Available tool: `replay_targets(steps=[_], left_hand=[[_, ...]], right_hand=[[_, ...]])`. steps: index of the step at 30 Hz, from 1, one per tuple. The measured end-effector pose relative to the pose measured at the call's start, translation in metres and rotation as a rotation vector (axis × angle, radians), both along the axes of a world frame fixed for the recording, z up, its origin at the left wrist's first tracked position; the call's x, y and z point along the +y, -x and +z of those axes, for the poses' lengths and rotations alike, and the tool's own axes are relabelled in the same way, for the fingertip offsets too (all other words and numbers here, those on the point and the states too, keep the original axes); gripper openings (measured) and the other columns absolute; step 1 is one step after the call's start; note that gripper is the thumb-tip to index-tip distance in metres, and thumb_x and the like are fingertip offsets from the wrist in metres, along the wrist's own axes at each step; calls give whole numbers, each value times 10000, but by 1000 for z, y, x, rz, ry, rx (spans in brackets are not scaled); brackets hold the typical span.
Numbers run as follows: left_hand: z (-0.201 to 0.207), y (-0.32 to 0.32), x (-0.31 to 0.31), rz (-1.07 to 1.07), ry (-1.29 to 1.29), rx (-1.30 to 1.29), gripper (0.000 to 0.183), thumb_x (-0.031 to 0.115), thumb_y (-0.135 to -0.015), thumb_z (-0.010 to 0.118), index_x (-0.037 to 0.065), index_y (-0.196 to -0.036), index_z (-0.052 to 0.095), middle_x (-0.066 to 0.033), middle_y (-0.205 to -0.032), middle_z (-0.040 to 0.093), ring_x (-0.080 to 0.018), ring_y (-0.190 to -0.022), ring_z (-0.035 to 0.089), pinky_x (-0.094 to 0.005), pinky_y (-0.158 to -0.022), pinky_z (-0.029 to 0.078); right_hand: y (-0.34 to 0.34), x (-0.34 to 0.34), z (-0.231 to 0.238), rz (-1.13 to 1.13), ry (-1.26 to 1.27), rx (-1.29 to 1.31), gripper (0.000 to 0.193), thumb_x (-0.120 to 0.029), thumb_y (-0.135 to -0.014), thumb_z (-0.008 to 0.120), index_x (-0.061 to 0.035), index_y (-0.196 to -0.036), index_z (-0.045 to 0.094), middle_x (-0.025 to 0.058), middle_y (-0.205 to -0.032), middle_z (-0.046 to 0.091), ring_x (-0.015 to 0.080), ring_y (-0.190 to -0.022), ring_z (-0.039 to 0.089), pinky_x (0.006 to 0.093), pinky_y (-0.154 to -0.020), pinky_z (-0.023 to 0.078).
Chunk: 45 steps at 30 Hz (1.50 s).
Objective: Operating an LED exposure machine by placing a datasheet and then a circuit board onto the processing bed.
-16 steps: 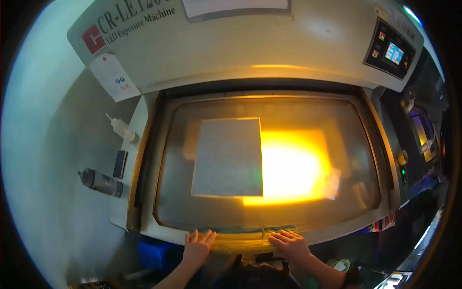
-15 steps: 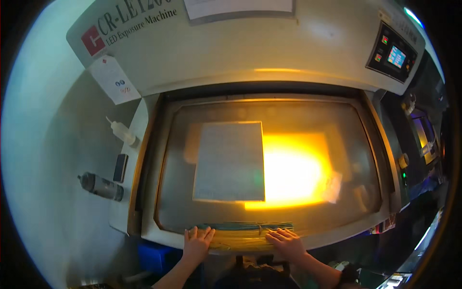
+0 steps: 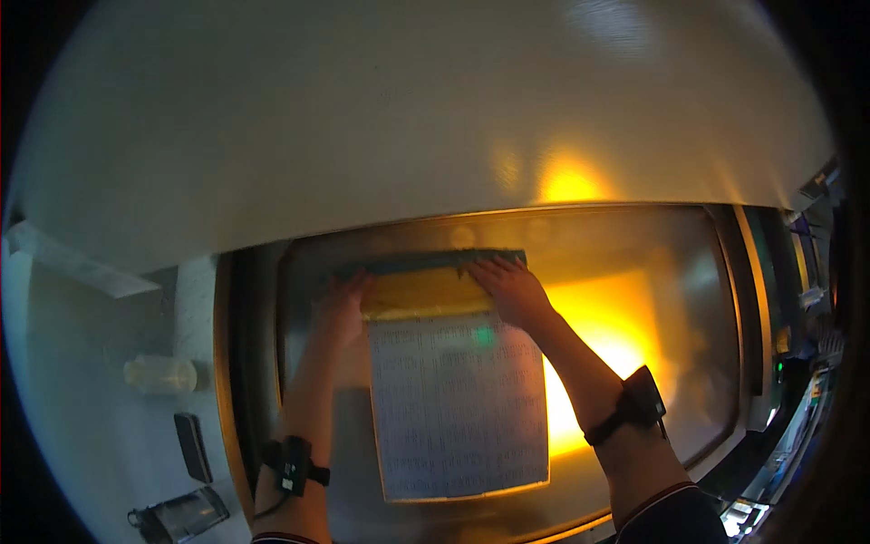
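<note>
What looks like a wide squeegee, a yellow bar with a dark teal strip along its far edge, lies across the far end of a pale printed panel. My left hand is on the bar's left end, somewhat blurred, with its thumb and fingers at the edge. At the right end my right hand lies on the bar, fingers stretched over it toward the teal strip. Beneath the panel is the shiny bed of an exposure machine, brightly lit in yellow on the right.
The machine's big pale hood hangs over the far edge of the bed. On the left ledge are a translucent bottle, a dark flat block and a grey bottle. Dark straps with small boxes sit on both forearms.
Both hands and the bar have moved from the bed's near edge to the panel's far end. My view has shifted forward and closer, so the control screen is out of sight.
</note>
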<state>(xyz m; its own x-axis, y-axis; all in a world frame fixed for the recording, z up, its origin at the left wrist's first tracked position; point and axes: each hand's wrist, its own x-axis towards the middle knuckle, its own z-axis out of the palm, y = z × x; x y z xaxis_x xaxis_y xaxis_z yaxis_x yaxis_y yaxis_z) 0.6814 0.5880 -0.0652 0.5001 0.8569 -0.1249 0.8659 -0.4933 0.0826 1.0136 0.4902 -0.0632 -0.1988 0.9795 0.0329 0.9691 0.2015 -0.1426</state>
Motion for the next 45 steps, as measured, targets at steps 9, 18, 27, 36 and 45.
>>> replay_targets(steps=[9, 18, 27, 36, 45], left_hand=[[-20, 20, -36, 37, -37, -34, 700, 64, -860, 609, 257, -1494, 383, 43, -1580, 325, -373, -1413, 336, -591, -1099, 347], [83, 12, -506, -180, 135, 42, 426, 255, -907, 556, 149, -1319, 580, -120, -1337, 578, -445, -1198, 534, -555, -974, 439], [36, -78, -273, 23, 191, 45, 622, 82, -900, 545, 216, -1490, 398, -4, -1592, 313, -454, -1427, 285, -691, -1100, 262], [-22, -150, 33, -27, -84, -199, 683, 18, -788, 628, 177, -1431, 461, -117, -1430, 489, -421, -1313, 435, -579, -1082, 356], [43, -113, -122, -141, 81, 38, 460, 65, -841, 602, 77, -1299, 558, -193, -1217, 621, -413, -1125, 572, -526, -999, 444]], right_hand=[[21, -30, -30, 2, -40, -27, 517, -128, -907, 529, -166, -1420, 481, 86, -1486, 466, 339, -1368, 429, 560, -1138, 305], [15, -503, 65, 59, 106, 242, 338, -209, -905, 588, -101, -1220, 647, 132, -1175, 670, 355, -1048, 640, 499, -902, 483], [-68, -257, 16, 119, 63, -93, 630, -59, -829, 532, -114, -1450, 437, 117, -1460, 474, 340, -1346, 426, 564, -1126, 307], [-140, 38, 11, -156, 59, 58, 602, -47, -818, 628, -228, -1385, 540, 32, -1378, 575, 251, -1303, 500, 471, -1099, 382], [-106, -122, -21, 50, -95, -53, 614, 27, -805, 552, -192, -1378, 530, 65, -1427, 532, 278, -1295, 505, 527, -1083, 358]])
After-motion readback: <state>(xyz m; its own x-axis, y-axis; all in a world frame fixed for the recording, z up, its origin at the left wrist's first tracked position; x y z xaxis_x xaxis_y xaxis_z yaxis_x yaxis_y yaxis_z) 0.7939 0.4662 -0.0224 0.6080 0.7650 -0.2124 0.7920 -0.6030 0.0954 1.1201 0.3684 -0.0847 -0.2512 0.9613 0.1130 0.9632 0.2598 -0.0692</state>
